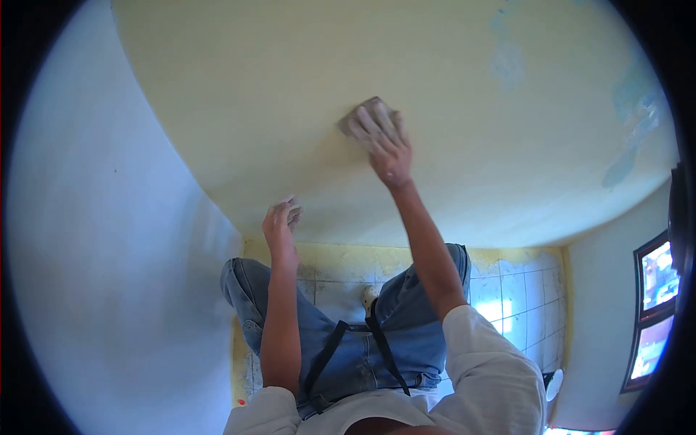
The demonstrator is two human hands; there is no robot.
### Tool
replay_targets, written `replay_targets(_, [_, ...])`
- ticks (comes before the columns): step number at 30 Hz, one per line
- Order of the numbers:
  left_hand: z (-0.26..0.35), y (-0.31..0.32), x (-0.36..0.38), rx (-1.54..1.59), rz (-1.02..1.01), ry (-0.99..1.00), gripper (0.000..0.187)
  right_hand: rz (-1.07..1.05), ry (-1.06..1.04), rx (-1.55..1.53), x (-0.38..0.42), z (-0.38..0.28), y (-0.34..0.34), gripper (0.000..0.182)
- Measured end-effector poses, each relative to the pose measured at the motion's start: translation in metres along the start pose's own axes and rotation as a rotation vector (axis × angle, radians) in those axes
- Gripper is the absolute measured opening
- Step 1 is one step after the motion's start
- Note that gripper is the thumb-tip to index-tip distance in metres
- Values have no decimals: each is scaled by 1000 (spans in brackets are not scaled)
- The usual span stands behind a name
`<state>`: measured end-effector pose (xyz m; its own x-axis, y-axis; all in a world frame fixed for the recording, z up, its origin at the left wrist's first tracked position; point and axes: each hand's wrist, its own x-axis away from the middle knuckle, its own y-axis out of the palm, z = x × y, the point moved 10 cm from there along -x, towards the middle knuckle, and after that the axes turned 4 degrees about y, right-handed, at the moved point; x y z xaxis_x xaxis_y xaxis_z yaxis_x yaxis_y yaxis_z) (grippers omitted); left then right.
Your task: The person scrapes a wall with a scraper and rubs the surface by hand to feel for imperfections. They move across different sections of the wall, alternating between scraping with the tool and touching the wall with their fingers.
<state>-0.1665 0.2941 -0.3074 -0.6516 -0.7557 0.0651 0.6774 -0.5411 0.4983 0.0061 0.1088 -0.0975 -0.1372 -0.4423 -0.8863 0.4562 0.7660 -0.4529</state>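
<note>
My right hand (382, 134) presses a dark, flat sheet (351, 122), which looks like sandpaper, against the yellowish wall (254, 87). Pale dust coats its fingers, and the sheet's edges show beyond them. Lower and to the left, my left hand (281, 216) is raised near the wall with its fingers curled and dusty. Nothing shows clearly in it, and whether it touches the wall cannot be told.
A bluish-white wall (109, 239) meets the yellowish one at the left. Blue and pale patches mark the upper right. My bent knees are above a tiled floor (513, 290). Dark-framed windows (655, 312) stand at the far right.
</note>
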Motion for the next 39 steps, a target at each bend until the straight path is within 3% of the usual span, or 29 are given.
replay_targets(2, [1,-4,0,-11,0,-26,31,42,-22,11,7,41,-24,46])
replay_targets(4, [-1,-5,1,-4,-4,-37,32,260,172,286,11,60,-77,45])
replay_targets(7, [-4,5,9,-14,-57,-54,34,631,626,173,38,83,-93,38])
replay_targets(9, [-3,12,10,-59,-92,-58,34,527,502,73,17,40,-50,41])
replay_targets(11, [-1,19,9,-85,-116,-48,34,92,258,60,3,-17,35,58])
replay_targets(13, [-8,20,16,-120,-135,-59,34,-81,23,-64,-28,-85,46,61])
replay_targets(16, [0,21,4,-151,-135,-22,35,10,-53,37,-26,-60,31,65])
replay_targets(20, [0,15,3,-167,-146,-5,37,237,174,331,-17,54,-84,63])
replay_targets(22, [-5,20,6,-154,-174,-6,38,507,497,274,2,119,-149,51])
replay_targets(25, [-2,25,9,-152,-206,-7,34,688,894,135,33,171,-175,36])
replay_targets(26, [-4,26,11,-152,-209,-7,32,720,887,134,31,168,-159,33])
replay_targets(28, [-8,26,8,-167,-216,19,28,746,674,117,-3,112,-111,33])
replay_targets(31, [-8,21,0,-204,-224,63,29,418,289,-15,-67,-14,-11,49])
replay_targets(33, [-9,19,-1,-195,-206,62,34,149,67,-43,-85,-82,14,49])
replay_targets(36, [-12,20,-1,-221,-204,45,33,145,12,93,-89,-61,-18,48])
replay_targets(39, [-19,27,3,-193,-235,49,33,284,92,221,-62,26,-92,48])
